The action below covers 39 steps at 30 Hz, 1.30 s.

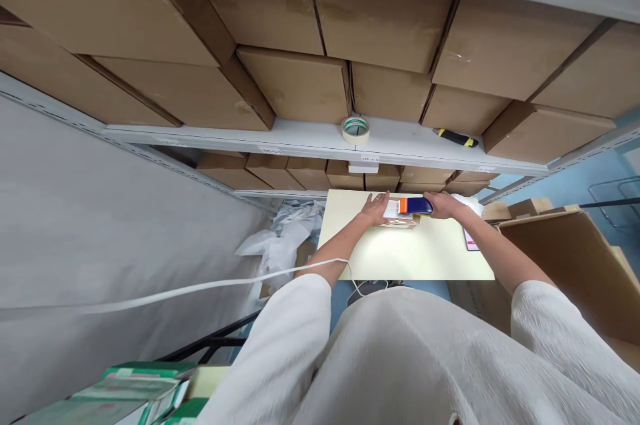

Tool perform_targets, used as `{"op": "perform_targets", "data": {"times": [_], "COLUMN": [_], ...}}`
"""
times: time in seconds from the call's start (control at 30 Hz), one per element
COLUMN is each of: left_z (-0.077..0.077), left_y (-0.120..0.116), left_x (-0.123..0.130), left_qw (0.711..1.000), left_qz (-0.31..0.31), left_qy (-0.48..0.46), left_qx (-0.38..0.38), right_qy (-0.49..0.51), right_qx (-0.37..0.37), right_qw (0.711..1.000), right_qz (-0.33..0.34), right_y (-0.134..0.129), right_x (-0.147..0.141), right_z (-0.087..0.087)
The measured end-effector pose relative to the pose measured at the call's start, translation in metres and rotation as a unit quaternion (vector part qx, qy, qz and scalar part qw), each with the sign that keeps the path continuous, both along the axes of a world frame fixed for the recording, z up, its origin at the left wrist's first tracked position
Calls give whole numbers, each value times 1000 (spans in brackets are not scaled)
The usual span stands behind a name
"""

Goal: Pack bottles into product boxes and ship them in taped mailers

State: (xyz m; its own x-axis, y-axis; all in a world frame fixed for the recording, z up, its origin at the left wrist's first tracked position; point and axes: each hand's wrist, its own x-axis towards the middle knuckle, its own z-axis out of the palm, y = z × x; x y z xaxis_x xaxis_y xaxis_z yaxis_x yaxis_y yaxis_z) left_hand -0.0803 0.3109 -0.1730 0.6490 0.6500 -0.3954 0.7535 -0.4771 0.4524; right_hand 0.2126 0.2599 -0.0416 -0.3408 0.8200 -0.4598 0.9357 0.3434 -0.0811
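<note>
A small brown cardboard box [403,221] with a white top lies on the pale yellow tabletop [400,258]. My left hand [375,209] rests against its left end, fingers stretched out and spread. From the right, my right hand [443,205] is wrapped round the end of a dark blue hand tool [417,205] with an orange and white front, resembling a scraper. That front end is over the white top of the box; I cannot tell whether it touches. A phone [471,239] lies partly behind my right forearm.
Shelves above the table hold several cardboard boxes [295,85], a tape roll [355,130] and a black-yellow cutter [456,138]. A white cable [200,289] crosses my left arm. Plastic wrap [285,238] lies left; a large open carton [565,258] stands right.
</note>
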Motion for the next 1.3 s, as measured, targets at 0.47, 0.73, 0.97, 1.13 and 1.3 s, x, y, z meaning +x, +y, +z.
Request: {"op": "perform_targets", "data": {"times": [0.47, 0.73, 0.97, 1.13, 1.3], "left_z": [-1, 5, 5, 5, 8], "left_y": [1, -1, -2, -3, -4], "left_x": [-2, -2, -2, -2, 0], "left_qw": [1000, 1000, 1000, 1000, 1000], "left_qz": [0, -2, 9, 7, 9], "left_qy": [-7, -3, -18, -21, -15], "left_qx": [-6, -12, -19, -16, -13], "right_qy": [-69, -95, -134, -123, -119], "right_qx": [-8, -5, -9, -5, -21], "right_qw": [996, 994, 990, 992, 992], "right_qz": [-62, -55, -38, -31, -39], "right_y": [-40, -36, -17, -3, 6], "right_x": [132, 113, 61, 45, 41], "right_z": [-19, -40, -57, -60, -59]}}
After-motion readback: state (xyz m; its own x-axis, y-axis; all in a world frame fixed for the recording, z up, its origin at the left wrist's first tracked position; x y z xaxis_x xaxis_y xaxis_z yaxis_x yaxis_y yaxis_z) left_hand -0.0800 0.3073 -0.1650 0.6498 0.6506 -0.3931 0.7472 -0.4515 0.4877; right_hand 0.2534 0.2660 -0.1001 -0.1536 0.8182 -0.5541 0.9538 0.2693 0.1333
